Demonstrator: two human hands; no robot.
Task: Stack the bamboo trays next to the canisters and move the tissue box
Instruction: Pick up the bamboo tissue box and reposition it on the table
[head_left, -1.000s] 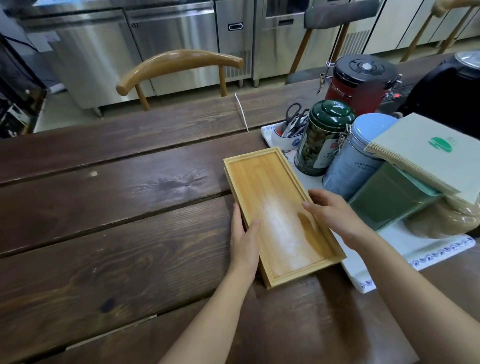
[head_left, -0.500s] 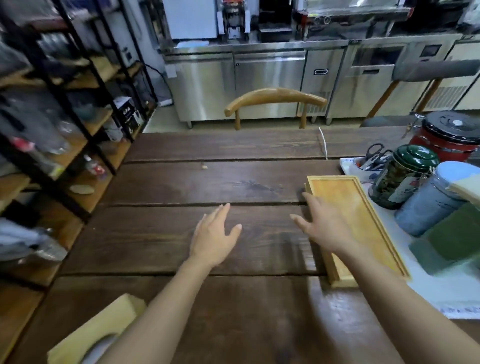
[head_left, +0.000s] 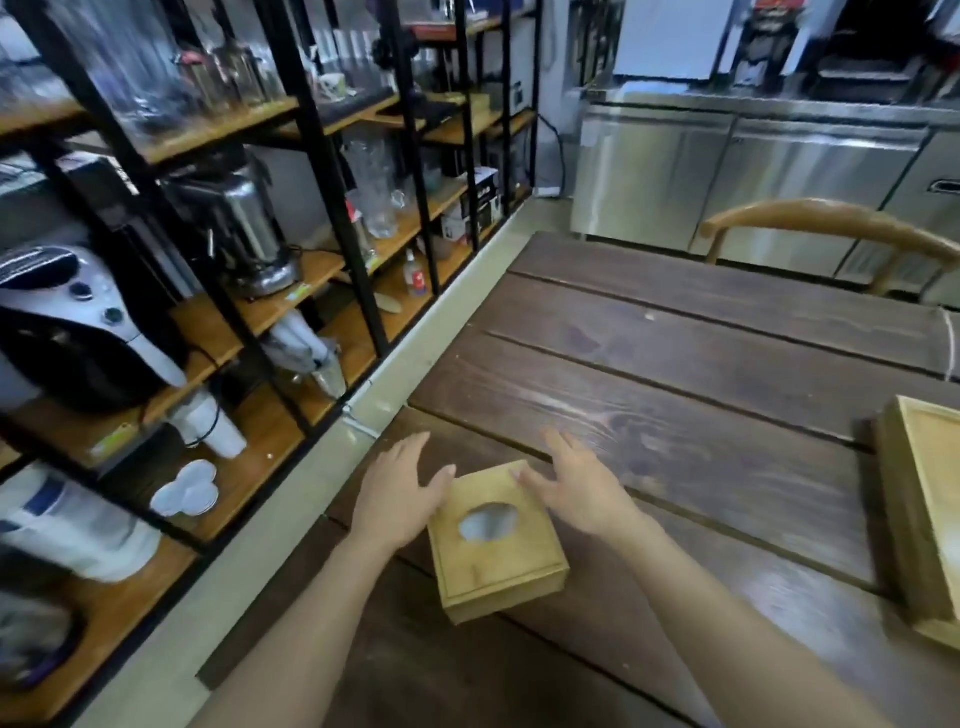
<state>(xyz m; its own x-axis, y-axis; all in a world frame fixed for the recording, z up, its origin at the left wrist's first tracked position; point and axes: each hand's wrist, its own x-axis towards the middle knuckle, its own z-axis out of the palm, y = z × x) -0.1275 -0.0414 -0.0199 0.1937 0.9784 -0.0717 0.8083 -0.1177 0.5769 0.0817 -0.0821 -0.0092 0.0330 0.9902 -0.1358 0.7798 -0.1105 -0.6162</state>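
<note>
Near the left edge of the dark plank table (head_left: 675, 374), close to the person, sits the bamboo tissue box (head_left: 496, 545), its oval slot showing white tissue and its far corner pointing away across the boards. Both hands flank that far end. The left hand (head_left: 402, 499) is spread open with fingers extended, its thumb at or just touching the box's upper left edge; the right hand (head_left: 579, 493) is likewise open, fingers splayed, its thumb side at the box's upper right edge. Neither has closed on the box yet, and blur makes it hard to say whether either is truly in contact, so I read this as the reach before a two-handed grip. Well to the right of the tissue box, cut off by the frame edge, lie the bamboo trays (head_left: 924, 514); they appear stacked, though how many is unclear from this angle, and the canisters are out of view, so their placement beside them cannot be confirmed here. Judging by that, the stacking part looks finished and the tissue box part is only starting: the box still rests on the table and must be grasped, lifted and carried to its new spot.
</note>
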